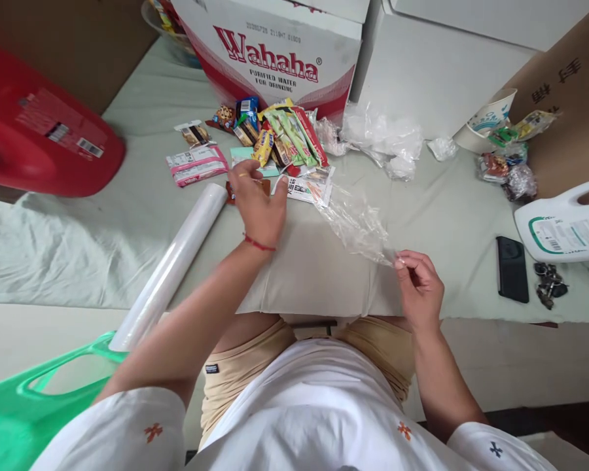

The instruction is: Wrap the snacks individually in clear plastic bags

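Observation:
My left hand [259, 206] reaches over a brown snack packet [233, 193], fingers apart and partly covering it. Just right of its thumb lies a white snack packet with dark lettering [299, 190]. Beyond the fingers is a heap of wrapped snacks, with green packets [287, 137] and a yellow one [264, 145]. A pink and white packet [196, 165] lies to the left. Between thumb and fingers my right hand [421, 288] pinches the corner of a clear plastic bag [356, 226]. The bag stretches to the white packet and overlaps its right end.
A roll of plastic film [169, 268] leans across the table edge by my left forearm. Behind the snacks stand a Wahaha carton [275, 59] and crumpled clear plastic [383, 137]. A red jug [44, 124] is at left; a white bottle [569, 226], black phone [512, 269] and keys [550, 284] are at right.

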Motion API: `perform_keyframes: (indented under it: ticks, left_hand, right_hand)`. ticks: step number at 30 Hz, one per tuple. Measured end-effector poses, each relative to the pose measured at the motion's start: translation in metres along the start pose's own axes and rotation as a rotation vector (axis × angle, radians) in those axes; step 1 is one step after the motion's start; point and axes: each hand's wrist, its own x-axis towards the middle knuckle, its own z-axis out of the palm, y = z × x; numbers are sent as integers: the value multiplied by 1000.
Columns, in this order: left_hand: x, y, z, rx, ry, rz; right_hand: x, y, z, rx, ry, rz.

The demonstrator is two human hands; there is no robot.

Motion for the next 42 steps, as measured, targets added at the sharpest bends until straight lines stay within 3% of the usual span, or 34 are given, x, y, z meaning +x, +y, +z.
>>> perform_keyframes:
  ticks: [1, 2, 5, 8, 11, 15, 19, 21, 23, 24, 27, 29, 31, 35, 38, 42]
  left_hand:
    - [-14, 9, -2, 100, 107, 133]
    - [-30, 18, -2, 164, 80, 176]
    - [-72, 33, 8, 169, -393, -35]
    - [-92, 38, 27, 195, -596, -211]
    - [-92, 43, 45, 399, -644, -222]
    - [-89, 50, 65, 745, -661, -44]
    - [-88, 45, 75, 928, -753, -1]
    - [-85, 38, 75, 924, -716, -23]
    - [-81, 31, 73, 894, -627, -35]
    - [-80, 28, 72, 884, -582, -37]
    - [-80, 21, 70, 886, -491, -45]
    - [-84, 18, 72, 889, -471, -33]
    - [-89, 16, 74, 878, -464, -5]
    - [-91, 12, 72, 752, -424, 66]
    - [-83, 7, 61, 553, -355, 62]
    - [-71, -8, 36, 314, -239, -80]
  right_hand:
    - [-2, -6, 1, -44, -51, -60]
    - [-3, -11, 3, -78, -113, -107]
    - [-2, -25, 16, -154, -286, -240]
    - [1, -29, 35, -283, -393, -381]
    - [2, -23, 54, -458, -519, -498]
    - [-2, -8, 76, -593, -666, -555]
    - [-5, -6, 84, -490, -704, -558]
    - [-8, -12, 75, -331, -719, -551]
    - [-7, -17, 57, -152, -653, -490]
    - [-5, -17, 46, -82, -549, -421]
    - [13, -11, 20, 12, -37, -83]
    - [33, -3, 16, 44, 154, 129]
    - [52, 2, 22, 76, 104, 230]
    - [72, 1, 47, 92, -100, 225]
    - [75, 3, 57, 262, -28, 279]
    - [71, 14, 50, 541, 115, 452]
